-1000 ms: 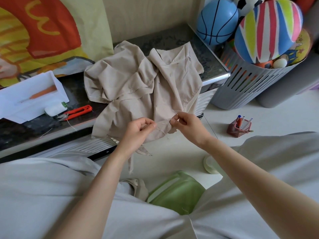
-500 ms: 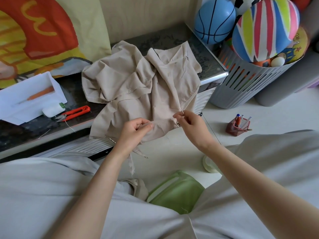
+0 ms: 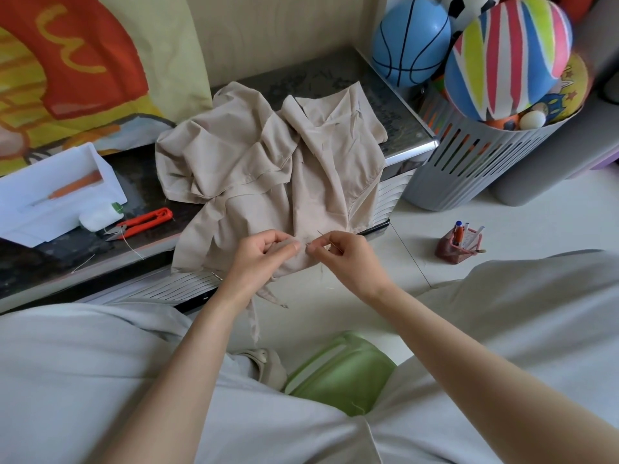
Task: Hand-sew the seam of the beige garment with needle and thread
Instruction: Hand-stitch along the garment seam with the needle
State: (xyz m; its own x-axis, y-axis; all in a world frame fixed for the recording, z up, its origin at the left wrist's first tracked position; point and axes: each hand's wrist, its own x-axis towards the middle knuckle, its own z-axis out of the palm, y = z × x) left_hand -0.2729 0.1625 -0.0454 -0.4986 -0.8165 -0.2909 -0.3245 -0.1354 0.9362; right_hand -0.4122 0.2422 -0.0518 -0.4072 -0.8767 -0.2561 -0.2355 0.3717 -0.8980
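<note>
Beige woven cloth, thin and matte, makes up the garment (image 3: 268, 169), which lies crumpled in soft folds on a dark, marbled stone tabletop (image 3: 318, 78). Its lower part spills over the front edge toward the person, and a narrow strip dangles below it. A stitched hem runs down its right side.

The left hand (image 3: 264, 256) has its fingers curled and pinches a fold of the hanging edge between thumb and forefinger. The right hand (image 3: 348, 259), just beside it, is curled too and pinches a needle (image 3: 321, 234) between thumb and fingertips. The needle is a fine, straight metal sliver. Its long axis slants from lower right to upper left in the head view, with the free end pointing up and away from the person, over the cloth. Whether its other end is in the fabric cannot be told.

On the tabletop to the left lie red-handled snips (image 3: 144, 222), a white spool (image 3: 98, 216) and a white box (image 3: 60, 195) holding an orange-handled tool (image 3: 73, 187). To the right a grey slotted plastic basket (image 3: 469, 169) holds a smooth blue ball (image 3: 410, 41) and a striped ball (image 3: 509, 58). A small pen holder (image 3: 459, 244) stands on the pale floor, and a green plastic stool (image 3: 341, 373) shows between the person's knees.
</note>
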